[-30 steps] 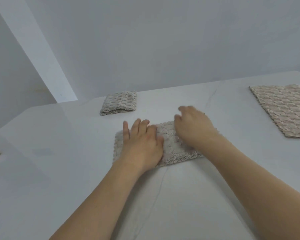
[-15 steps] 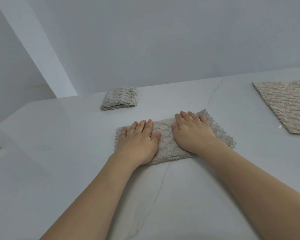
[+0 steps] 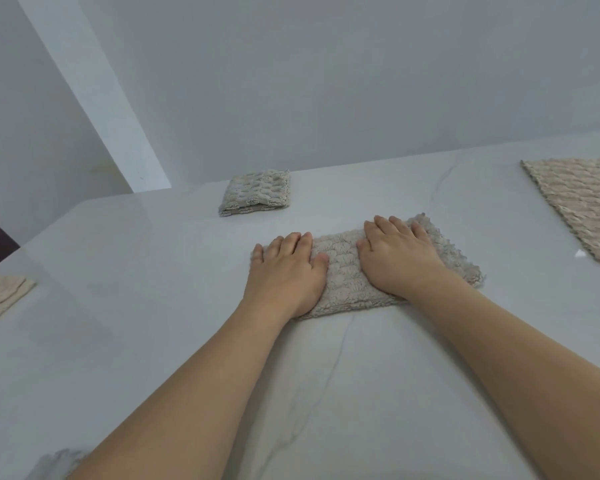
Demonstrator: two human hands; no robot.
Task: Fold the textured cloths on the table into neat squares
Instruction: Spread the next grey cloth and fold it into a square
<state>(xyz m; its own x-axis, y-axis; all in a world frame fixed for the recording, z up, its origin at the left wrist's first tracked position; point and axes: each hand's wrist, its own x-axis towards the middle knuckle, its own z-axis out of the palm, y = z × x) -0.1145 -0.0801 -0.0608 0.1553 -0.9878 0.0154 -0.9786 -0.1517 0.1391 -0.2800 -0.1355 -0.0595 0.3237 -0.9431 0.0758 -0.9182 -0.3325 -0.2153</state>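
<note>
A grey textured cloth [image 3: 343, 268], folded into a long rectangle, lies in the middle of the white table [image 3: 153, 323]. My left hand [image 3: 286, 271] presses flat on its left end with straight fingers. My right hand [image 3: 397, 256] lies flat on its right half, fingers spread; the frilly right edge sticks out past it. Farther back sits a grey cloth folded into a small square [image 3: 257, 192]. A beige cloth [image 3: 582, 202] lies spread open at the right edge of the view.
A light striped cloth [image 3: 0, 296] lies at the table's left edge. A bit of grey fabric [image 3: 56, 465] shows at the bottom left by my forearm. A white wall rises behind the table's far edge.
My right hand went from curled at the cloth's right end to lying flat on it; the right flap now lies spread out. My left hand stayed pressed on the left end.
</note>
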